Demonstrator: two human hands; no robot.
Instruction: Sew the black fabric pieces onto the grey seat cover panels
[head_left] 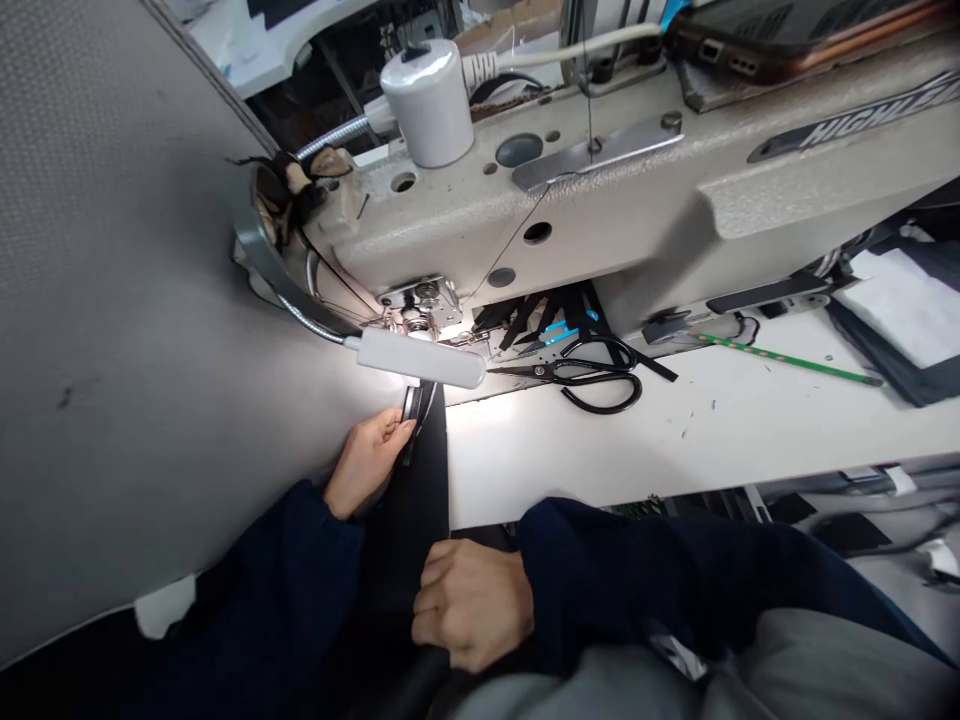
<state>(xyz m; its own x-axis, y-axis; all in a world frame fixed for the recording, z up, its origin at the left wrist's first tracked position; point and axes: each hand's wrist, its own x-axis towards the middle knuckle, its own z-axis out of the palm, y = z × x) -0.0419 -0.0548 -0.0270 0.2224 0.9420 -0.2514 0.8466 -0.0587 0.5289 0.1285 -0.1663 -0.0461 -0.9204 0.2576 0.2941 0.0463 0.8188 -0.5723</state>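
My left hand (366, 462) pinches the folded end of a black fabric strip (420, 470) just below the sewing machine's presser foot (418, 320). My right hand (471, 605) is closed in a fist over the same strip, nearer my body. A large grey upholstery panel (127, 300) rises to the left of my left hand and curves up past the machine head (525, 210). A white LED bar lamp (420, 358) hangs over the needle area and hides part of it.
Black-handled scissors (577, 378) lie on the white table (600, 450) beside several black strips (540, 320). A green ruler (787, 360) lies to the right. A phone (795, 40) rests on top of the machine, and a white cylindrical fitting (427, 103) stands there too.
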